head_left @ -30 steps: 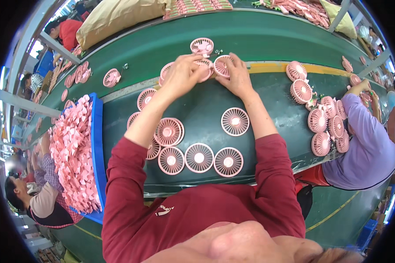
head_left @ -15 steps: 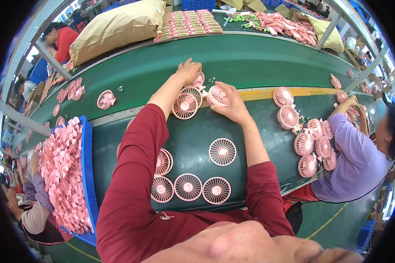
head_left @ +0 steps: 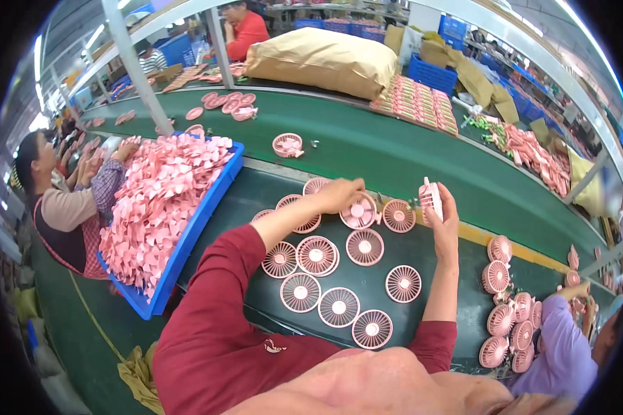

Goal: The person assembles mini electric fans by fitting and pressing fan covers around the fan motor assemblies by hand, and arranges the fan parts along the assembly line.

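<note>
Grilles: round pink spoked plastic grilles [head_left: 372, 328] lie on the dark green table [head_left: 360, 277].
Left hand [head_left: 340, 196]: at a round pink plastic fan housing [head_left: 358, 216]; cannot tell its grip.
Right hand [head_left: 447, 218]: grasping a pink slotted plastic fan head [head_left: 430, 198], edge-on, right of the housing.
Beyond: green conveyor belt [head_left: 367, 149].

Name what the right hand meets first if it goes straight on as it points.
Crossing over the green belt, the right hand would likely meet the pink-and-green parts first; its height is unclear.
</note>
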A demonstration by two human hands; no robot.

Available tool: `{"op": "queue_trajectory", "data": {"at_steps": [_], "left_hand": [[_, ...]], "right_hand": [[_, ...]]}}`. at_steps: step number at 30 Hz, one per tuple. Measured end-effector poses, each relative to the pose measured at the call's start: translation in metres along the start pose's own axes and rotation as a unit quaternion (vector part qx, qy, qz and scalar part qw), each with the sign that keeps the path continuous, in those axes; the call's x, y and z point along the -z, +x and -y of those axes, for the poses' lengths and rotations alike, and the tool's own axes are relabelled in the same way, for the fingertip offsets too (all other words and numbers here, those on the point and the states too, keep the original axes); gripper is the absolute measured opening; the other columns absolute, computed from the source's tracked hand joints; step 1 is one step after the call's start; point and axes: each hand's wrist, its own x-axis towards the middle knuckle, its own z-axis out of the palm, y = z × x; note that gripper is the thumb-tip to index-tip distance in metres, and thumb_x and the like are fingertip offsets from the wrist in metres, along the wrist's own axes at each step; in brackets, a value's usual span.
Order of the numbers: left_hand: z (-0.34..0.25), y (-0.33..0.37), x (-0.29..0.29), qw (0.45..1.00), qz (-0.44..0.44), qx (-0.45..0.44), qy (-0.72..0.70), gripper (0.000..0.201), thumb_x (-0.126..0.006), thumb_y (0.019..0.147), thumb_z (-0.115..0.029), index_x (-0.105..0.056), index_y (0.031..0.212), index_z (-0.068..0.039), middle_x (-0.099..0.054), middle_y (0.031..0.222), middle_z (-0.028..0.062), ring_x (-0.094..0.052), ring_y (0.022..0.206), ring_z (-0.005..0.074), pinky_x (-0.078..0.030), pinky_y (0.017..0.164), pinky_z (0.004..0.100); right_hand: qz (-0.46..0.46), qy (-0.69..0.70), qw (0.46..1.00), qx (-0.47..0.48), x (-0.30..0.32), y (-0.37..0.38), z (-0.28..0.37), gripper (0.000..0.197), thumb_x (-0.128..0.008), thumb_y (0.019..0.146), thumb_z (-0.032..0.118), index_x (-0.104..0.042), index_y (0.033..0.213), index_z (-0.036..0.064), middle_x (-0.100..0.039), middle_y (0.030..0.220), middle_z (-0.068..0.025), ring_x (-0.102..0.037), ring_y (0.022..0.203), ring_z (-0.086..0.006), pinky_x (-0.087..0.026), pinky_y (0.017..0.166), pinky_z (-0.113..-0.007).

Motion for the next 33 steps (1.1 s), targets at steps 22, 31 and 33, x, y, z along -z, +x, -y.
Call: {"op": "queue_trajectory", "data": {"at_steps": [22, 31, 33], "left_hand": [[-0.135, -0.055, -0.029, 0.813, -0.319, -0.074, -0.481, 0.047, -0.055, 0.095, -0.023, -0.046, 0.136, 0.0, -0.058, 0.123, 0.0114, -0.057, 0.11, 0.0169, -0.045, 0.095, 0.0308], [-0.137, -0.051, -0.024, 0.863, -0.359, -0.052, -0.352, 0.048, -0.065, 0.085, -0.019, -0.054, 0.127, 0.003, -0.058, 0.126, 0.0192, -0.058, 0.117, 0.028, -0.044, 0.1, 0.0358], [-0.132, -0.047, -0.023, 0.867, -0.353, -0.053, -0.349, 0.047, -0.065, 0.087, -0.018, -0.053, 0.128, 0.002, -0.059, 0.124, 0.0168, -0.057, 0.116, 0.0249, -0.044, 0.099, 0.0345]], "right_hand": [[0.11, -0.011, 0.985, 0.13, -0.098, -0.041, 0.002, 0.078, -0.041, 0.096, 0.06, -0.027, 0.145, 0.0003, -0.045, 0.133, -0.0137, -0.047, 0.122, -0.0222, -0.039, 0.101, -0.034], [0.064, 0.172, 0.983, 0.001, -0.109, -0.047, 0.011, 0.06, -0.04, 0.101, 0.045, -0.031, 0.143, 0.004, -0.049, 0.128, -0.0105, -0.052, 0.114, -0.0181, -0.043, 0.098, -0.031], [0.066, 0.132, 0.989, -0.009, -0.104, -0.04, 0.014, 0.048, -0.039, 0.102, 0.032, -0.035, 0.141, 0.0042, -0.05, 0.128, -0.0109, -0.052, 0.116, -0.0187, -0.042, 0.1, -0.032]]}}
